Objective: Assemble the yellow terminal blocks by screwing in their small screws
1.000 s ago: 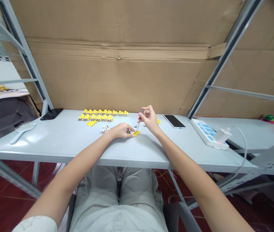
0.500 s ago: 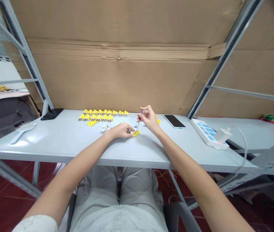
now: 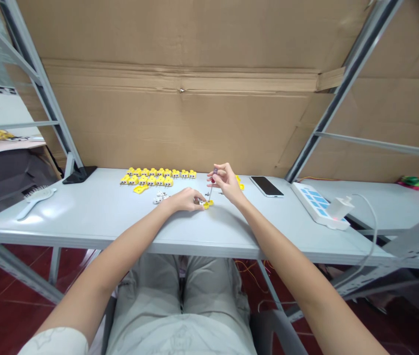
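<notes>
My right hand (image 3: pixel 227 182) is closed round the handle of a small screwdriver (image 3: pixel 211 191), held upright with its shaft pointing down. The tip meets a small yellow plastic piece (image 3: pixel 208 204) on the table. My left hand (image 3: pixel 187 199) pinches that piece from the left, its fingers partly hiding it. Several small white parts (image 3: pixel 160 197) lie just left of my left hand. Tiny dark bits, perhaps screws (image 3: pixel 208 194), lie beyond the yellow piece. More yellow pieces (image 3: pixel 239 183) show partly behind my right hand.
Rows of yellow pieces with eye-like dots (image 3: pixel 152 180) stand at the back, with a loose yellow part (image 3: pixel 140 189) in front. A hairbrush (image 3: pixel 36 199) lies at left. To the right are a phone (image 3: pixel 267 186) and a power strip (image 3: pixel 318 204) with a plugged-in charger (image 3: pixel 340 207).
The fingers of my right hand have shifted slightly on the screwdriver handle, which stays upright over the yellow piece. My left hand has not visibly moved.
</notes>
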The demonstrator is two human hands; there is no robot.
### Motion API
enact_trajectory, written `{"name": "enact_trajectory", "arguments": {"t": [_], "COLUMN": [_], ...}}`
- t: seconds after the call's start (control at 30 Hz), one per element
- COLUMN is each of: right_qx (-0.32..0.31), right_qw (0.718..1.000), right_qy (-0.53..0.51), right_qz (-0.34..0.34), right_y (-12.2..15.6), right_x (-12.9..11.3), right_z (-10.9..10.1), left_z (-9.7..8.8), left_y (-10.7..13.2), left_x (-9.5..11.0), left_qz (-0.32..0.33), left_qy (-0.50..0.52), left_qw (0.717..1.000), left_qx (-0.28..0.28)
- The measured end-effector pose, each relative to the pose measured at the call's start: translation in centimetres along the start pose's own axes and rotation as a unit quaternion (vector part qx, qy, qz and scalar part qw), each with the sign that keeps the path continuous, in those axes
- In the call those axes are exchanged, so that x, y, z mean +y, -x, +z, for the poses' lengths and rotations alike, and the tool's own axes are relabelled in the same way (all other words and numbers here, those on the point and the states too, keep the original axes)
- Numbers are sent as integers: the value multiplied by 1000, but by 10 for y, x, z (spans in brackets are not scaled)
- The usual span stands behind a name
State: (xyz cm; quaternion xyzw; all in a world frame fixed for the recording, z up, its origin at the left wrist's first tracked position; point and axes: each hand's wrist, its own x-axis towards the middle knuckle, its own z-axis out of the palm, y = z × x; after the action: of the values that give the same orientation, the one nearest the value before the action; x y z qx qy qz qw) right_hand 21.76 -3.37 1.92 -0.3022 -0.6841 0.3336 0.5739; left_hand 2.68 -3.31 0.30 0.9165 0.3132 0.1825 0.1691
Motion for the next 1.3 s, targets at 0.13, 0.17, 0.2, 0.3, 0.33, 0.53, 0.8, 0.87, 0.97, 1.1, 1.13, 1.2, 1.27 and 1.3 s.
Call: {"name": "enact_trajectory", "arguments": {"t": [0.13, 0.17, 0.2, 0.3, 0.33, 0.53, 0.8, 0.87, 0.97, 1.1, 1.13, 1.2, 1.27, 1.3], "right_qx": [13, 19, 20, 1, -1, 20, 32, 19, 8, 20, 13, 0, 7, 16], "right_qw": [999, 999, 999, 1000, 1000, 999, 998, 1000, 1000, 1000, 1000, 1000, 1000, 999], "right_qy": [28, 31, 27, -2, -2, 28, 42, 19, 12, 22, 15, 9, 26, 39], "right_qz": [-16, -18, -15, 6, 6, -12, -14, 2, 3, -11, -6, 1, -4, -9], "right_y": [-1, 0, 0, 0, 0, -1, 0, 0, -1, -1, -1, -1, -2, -2], "right_x": [0, 0, -1, -1, -1, 1, 3, 2, 1, -1, -1, -1, 0, 0], "right_z": [-1, -1, -2, -3, -3, -2, -4, -5, -4, -2, -1, -2, -4, -6], "left_z": [0, 1, 1, 1, 1, 1, 2, 2, 2, 2, 2, 2, 2, 2], "left_y": [0, 0, 0, -1, -1, -1, 0, -1, -1, 0, 0, 0, -1, -1], "left_x": [0, -1, -1, -3, -3, -1, -2, -3, -4, -3, -3, -3, -4, -5], "left_qz": [-3, -4, -3, 4, 5, -2, -3, 2, 5, 1, 0, 0, 1, 2], "left_qy": [-3, -4, -4, 2, 3, 4, -5, -3, 2, 6, 8, 8, 4, 0], "left_qw": [1000, 1000, 1000, 1000, 1000, 1000, 1000, 1000, 1000, 1000, 1000, 1000, 1000, 1000], "left_qx": [-1, -1, -1, 0, 0, 4, 11, 9, 7, 8, 9, 8, 6, 5]}}
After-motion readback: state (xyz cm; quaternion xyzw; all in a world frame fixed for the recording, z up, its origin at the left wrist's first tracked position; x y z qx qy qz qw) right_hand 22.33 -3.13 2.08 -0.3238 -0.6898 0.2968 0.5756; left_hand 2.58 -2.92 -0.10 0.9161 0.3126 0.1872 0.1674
